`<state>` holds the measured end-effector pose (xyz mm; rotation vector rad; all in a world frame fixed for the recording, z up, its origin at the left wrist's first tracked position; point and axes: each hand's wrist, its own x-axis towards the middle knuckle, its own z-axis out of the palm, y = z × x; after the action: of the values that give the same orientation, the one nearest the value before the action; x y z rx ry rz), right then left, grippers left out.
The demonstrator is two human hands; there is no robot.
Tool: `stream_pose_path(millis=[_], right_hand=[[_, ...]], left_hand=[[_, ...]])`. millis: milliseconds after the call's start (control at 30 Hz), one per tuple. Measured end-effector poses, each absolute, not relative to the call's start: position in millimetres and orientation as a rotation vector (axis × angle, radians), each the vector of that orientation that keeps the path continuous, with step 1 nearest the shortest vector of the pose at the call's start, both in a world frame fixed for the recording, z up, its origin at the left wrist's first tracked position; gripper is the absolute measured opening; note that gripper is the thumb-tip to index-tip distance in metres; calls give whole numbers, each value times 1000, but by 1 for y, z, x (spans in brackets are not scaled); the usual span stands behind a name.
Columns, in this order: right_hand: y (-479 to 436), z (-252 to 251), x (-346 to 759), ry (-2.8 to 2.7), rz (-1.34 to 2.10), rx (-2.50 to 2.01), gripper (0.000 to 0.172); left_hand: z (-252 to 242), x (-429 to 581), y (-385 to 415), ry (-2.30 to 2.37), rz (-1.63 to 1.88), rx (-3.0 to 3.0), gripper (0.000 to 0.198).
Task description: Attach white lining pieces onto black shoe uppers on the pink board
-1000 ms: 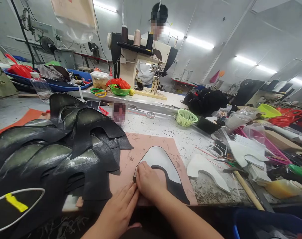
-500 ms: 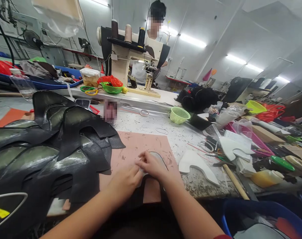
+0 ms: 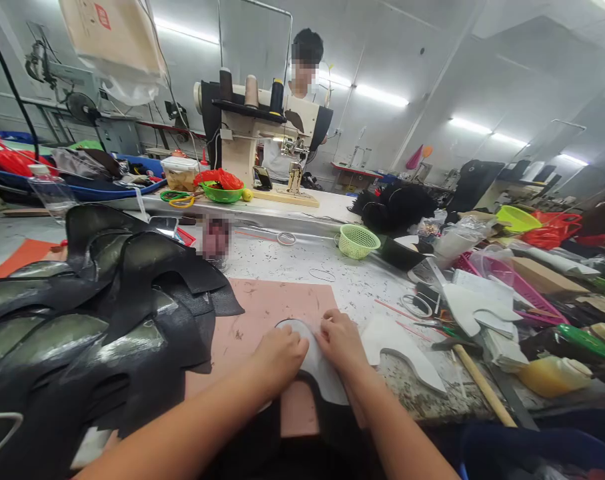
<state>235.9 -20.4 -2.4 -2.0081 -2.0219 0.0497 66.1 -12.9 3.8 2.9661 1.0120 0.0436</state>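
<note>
Black-edged white piece (image 3: 320, 365) lies at lower centre, left hand (image 3: 282, 357) curled on it, right hand (image 3: 341, 341) at its edge (whether either pinches it, I cannot tell).

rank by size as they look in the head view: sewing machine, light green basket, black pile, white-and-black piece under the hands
1. Black pile
2. Sewing machine
3. White-and-black piece, partly covered
4. Light green basket
Apparent size only: the machine stands farther back, so true sizes are unsure.
</note>
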Motion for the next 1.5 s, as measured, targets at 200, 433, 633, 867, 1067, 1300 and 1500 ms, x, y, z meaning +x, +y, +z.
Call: stream_pose_path(millis=[200,433,633,867,1067,1300,1500], right_hand=[[-58,-26,243,-1943,-34,-1836,25],[-198,-59,273,-2136,479,-1720,30],[-232,-42,292,-1593,941,-2165,33],[-176,-47,292,-803,900,-1895,35],[-259,-29,395,-499,185,-2230,36],[-248,-51,439,-624,-142,-2373,35],[-97,-58,405,-1507,-170,-2483,39]], left_hand=[[-17,86,17,1111,202,2898,31],[-19,84,15,1093,69,2843,61],[-19,104,-9,1070,-92,2869,106],[-47,158,-50,589,621,2967,90],[-51,124,-15,538,1029,2894,63],[-65,56,-19,722,723,2880,50],[-15,46,-50,902,416,2858,38]])
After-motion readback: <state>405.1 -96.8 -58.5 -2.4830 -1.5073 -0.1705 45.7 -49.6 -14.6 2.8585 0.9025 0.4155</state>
